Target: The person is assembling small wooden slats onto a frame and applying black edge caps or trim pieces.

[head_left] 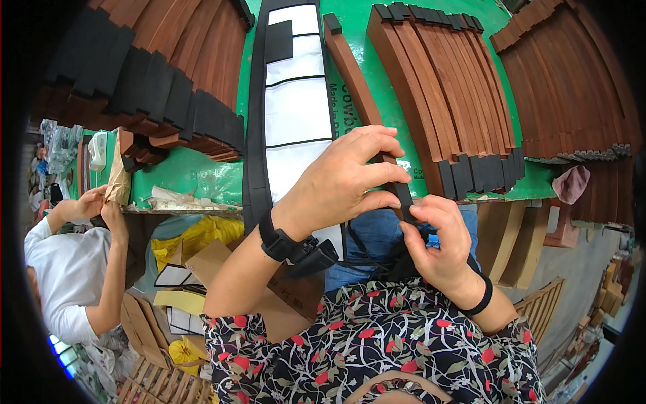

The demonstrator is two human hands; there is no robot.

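A narrow reddish-brown wooden slat (355, 75) slants across the green table toward me, its far end black. My left hand (346, 165) is closed around the slat's near part, thumb and fingers on both sides. At the slat's black near end, my right hand (441, 236) pinches it between thumb and fingers. Just left of the slat lies a long black strip with white panels (299, 111), partly hidden under my left wrist. A small black rectangular piece (279, 42) rests on its far panels.
Stacks of similar black-ended slats stand at right (444, 87) and far left (195, 40), with more wooden pieces (572, 87) beyond. A pink cloth (572, 184) hangs at the right edge of the green table (195, 178). At left, another person (74, 269) handles brown paper beside cardboard and yellow bags.
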